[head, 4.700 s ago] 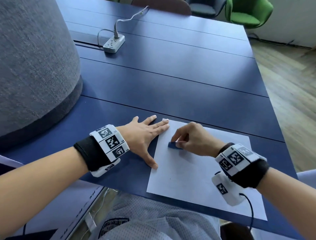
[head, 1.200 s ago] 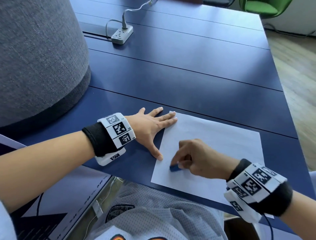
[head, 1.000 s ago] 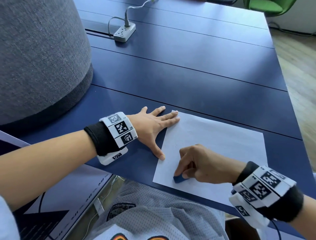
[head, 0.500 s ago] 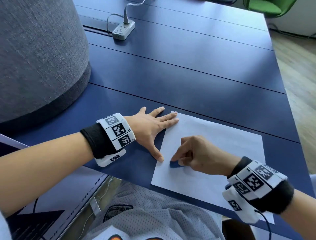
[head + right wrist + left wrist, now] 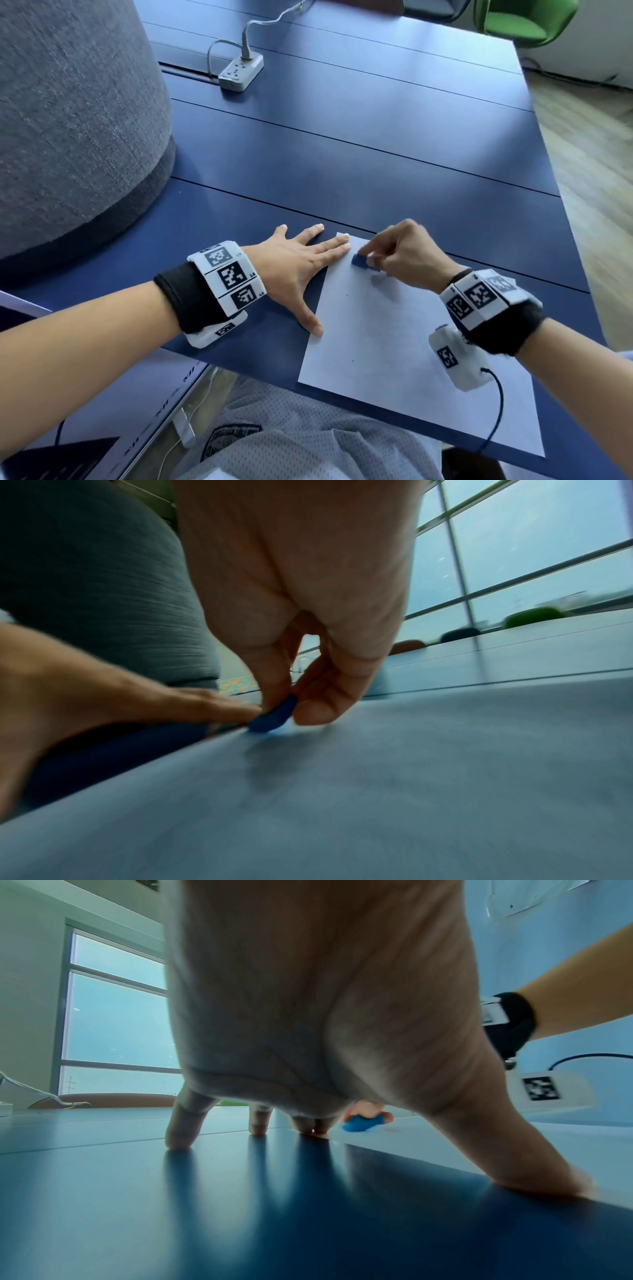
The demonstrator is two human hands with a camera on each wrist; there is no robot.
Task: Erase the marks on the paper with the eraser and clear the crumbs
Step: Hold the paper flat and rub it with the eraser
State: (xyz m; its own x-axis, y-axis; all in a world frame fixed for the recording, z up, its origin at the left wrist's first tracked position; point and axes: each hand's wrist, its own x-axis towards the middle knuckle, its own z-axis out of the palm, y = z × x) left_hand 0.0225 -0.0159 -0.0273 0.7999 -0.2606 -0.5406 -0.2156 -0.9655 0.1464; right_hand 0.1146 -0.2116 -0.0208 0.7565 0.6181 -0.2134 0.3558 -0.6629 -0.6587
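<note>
White paper [image 5: 394,342] lies on a dark blue table [image 5: 376,154]. The left hand [image 5: 294,270], fingers spread flat, presses its far left corner and edge. The right hand [image 5: 400,257] pinches a blue eraser [image 5: 359,262] against the sheet just beside those fingertips.

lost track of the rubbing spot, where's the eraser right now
In the head view the eraser is pinched in the right hand at the paper's far left corner, beside the left hand's fingertips.
</note>
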